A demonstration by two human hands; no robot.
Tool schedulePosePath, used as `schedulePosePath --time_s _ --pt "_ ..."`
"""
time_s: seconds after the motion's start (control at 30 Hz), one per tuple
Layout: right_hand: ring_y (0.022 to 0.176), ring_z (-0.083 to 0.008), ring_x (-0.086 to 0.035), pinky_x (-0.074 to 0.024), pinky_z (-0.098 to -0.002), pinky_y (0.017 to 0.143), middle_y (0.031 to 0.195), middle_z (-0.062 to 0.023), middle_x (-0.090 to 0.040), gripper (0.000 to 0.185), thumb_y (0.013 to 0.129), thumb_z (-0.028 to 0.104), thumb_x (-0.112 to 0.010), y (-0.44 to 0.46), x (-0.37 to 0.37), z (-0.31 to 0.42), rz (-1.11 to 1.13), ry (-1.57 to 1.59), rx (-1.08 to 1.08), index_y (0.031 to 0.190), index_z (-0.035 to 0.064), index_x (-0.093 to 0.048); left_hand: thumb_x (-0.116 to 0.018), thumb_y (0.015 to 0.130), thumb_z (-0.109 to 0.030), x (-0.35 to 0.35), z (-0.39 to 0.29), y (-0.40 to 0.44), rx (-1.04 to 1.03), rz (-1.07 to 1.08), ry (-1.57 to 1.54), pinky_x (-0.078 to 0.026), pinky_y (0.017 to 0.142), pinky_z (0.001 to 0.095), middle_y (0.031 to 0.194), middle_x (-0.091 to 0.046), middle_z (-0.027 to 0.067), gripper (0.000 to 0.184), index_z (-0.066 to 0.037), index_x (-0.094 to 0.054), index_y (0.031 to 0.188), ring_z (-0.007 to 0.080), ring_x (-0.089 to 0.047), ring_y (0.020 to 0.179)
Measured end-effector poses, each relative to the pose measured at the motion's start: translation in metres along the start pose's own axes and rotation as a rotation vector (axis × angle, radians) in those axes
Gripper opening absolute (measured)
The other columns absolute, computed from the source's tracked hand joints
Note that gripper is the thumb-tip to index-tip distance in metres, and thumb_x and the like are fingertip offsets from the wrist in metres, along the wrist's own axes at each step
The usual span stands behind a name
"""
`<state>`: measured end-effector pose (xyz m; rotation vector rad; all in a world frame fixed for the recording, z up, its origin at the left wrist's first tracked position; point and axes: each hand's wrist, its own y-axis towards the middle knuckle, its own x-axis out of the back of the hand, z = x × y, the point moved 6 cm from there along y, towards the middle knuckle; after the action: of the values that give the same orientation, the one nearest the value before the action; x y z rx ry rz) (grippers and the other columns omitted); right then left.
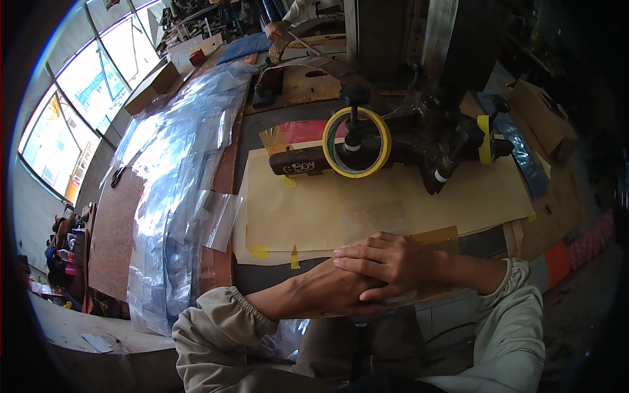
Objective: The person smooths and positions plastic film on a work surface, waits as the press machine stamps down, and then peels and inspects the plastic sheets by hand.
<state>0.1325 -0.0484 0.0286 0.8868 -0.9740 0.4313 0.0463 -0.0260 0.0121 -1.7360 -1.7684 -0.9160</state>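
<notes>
My left hand (pixel 331 288) rests at the front edge of the work surface, partly under my right hand (pixel 390 262). The right hand lies across the back of the left, its fingers stretched out and close together. The left hand's fingers are mostly hidden. Just beyond them, a clear plastic piece (pixel 375 219) lies on a tan paper sheet (pixel 301 216). Behind stands a dark clamp-like machine with a bar (pixel 304 161); a yellow tape roll (pixel 384 147) hangs on its knob. Yellow tape pieces (pixel 260 251) stick to the sheet's near edge.
Overlapping clear plastic bags (pixel 177 170) cover the board at left. Cardboard boxes stand at the upper left (pixel 152 87) and right (pixel 540 118). Another person's hand (pixel 278 29) shows at the top, near a curved strap. A metal column (pixel 462 39) rises behind the machine.
</notes>
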Motion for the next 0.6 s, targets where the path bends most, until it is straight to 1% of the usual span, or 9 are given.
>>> schedulePosePath --time_s 0.23,0.33,0.43,0.53,0.6 --pt "0.102 -0.0263 -0.061 -0.0483 -0.0380 0.088 0.126 -0.0136 -0.059 0.059 0.087 0.045 -0.062 -0.0007 -0.0006 -0.0007 -0.019 0.008 0.016 0.127 0.0032 -0.054 -0.058 0.091 -0.039 0.0000 -0.0008 0.0011 -0.035 -0.031 0.018 -0.046 0.092 0.0390 0.104 -0.062 0.0132 0.034 -0.010 -0.065 0.108 0.0291 -0.057 0.104" --pt "0.103 -0.0262 -0.061 -0.0482 -0.0382 0.089 0.126 -0.0136 -0.059 0.058 0.087 0.045 -0.062 -0.0007 -0.0009 -0.0001 -0.003 -0.008 0.001 0.127 0.0033 -0.054 -0.060 0.088 -0.036 -0.0006 -0.0003 0.0001 -0.021 -0.041 0.022 -0.044 0.097 0.0425 0.109 -0.059 0.0199 0.040 -0.004 -0.061 0.111 0.0337 -0.055 0.108" --pt "0.104 -0.0262 -0.061 -0.0480 -0.0382 0.089 0.126 -0.0135 -0.059 0.058 0.087 0.044 -0.062 -0.0006 -0.0009 -0.0005 -0.001 -0.004 0.004 0.127 0.0034 -0.054 -0.060 0.088 -0.036 0.0000 -0.0013 0.0011 -0.012 -0.015 -0.004 -0.043 0.099 0.0427 0.109 -0.058 0.0210 0.042 -0.002 -0.060 0.112 0.0345 -0.054 0.110" --pt "0.104 -0.0262 -0.061 -0.0480 -0.0383 0.089 0.126 -0.0135 -0.059 0.057 0.087 0.044 -0.062 0.0003 0.0000 -0.0002 -0.009 0.016 0.009 0.127 0.0036 -0.055 -0.060 0.088 -0.037 -0.0009 -0.0013 0.0011 -0.019 -0.020 0.018 -0.044 0.096 0.0427 0.108 -0.058 0.0205 0.041 -0.001 -0.060 0.109 0.0345 -0.056 0.107" --pt "0.104 -0.0261 -0.061 -0.0481 -0.0381 0.089 0.126 -0.0134 -0.059 0.057 0.087 0.045 -0.062 0.0007 0.0003 -0.0002 -0.003 -0.002 0.005 0.127 0.0038 -0.055 -0.059 0.090 -0.039 -0.0004 -0.0004 -0.0005 -0.031 -0.043 0.074 -0.046 0.093 0.0409 0.106 -0.059 0.0168 0.038 -0.006 -0.062 0.109 0.0314 -0.057 0.104"
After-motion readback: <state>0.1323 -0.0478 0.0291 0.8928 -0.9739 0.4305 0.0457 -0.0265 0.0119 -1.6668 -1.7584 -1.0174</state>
